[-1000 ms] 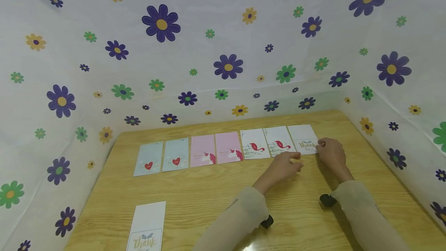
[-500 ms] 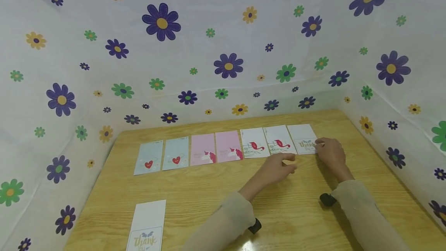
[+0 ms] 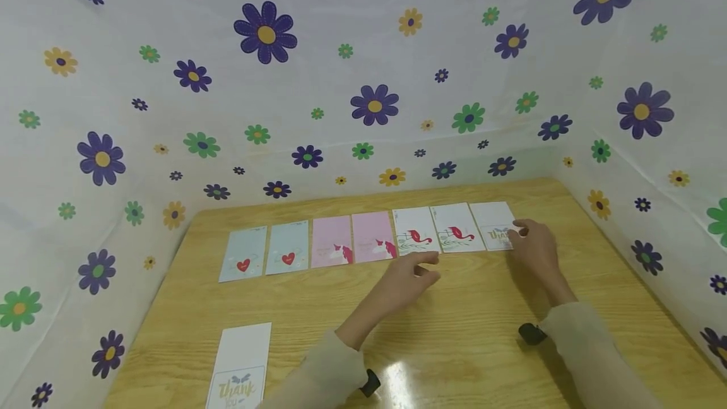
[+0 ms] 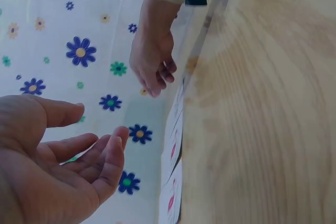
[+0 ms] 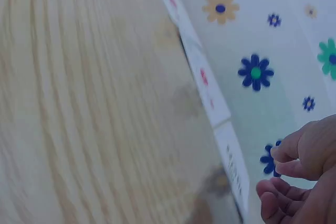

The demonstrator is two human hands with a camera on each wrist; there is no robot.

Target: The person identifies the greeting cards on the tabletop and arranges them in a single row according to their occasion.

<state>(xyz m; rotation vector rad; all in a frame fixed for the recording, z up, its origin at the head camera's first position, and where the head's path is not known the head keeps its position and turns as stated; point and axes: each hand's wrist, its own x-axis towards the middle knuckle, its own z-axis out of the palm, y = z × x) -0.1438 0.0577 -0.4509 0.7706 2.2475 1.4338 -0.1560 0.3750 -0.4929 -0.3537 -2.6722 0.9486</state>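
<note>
Along the back of the table, a row of greeting cards ends at the right with a white "thank you" card. My right hand hovers at or just over that card's lower right corner, fingers loosely curled; whether it touches cannot be told. In the right wrist view the same hand holds nothing. Below the flamingo card, my left hand hangs above the wood with relaxed, parted fingers. The left wrist view likewise has this hand holding nothing.
To the left in the row lie two blue heart cards, two pink unicorn cards and a second flamingo card. Another "thank you" card lies near the front left. Flower-patterned sheets stand behind and beside the table.
My left hand has moved left, away from the end card and along the row's lower edge. The right hand stays by the end card, shifting slightly. The cards lie as before.
</note>
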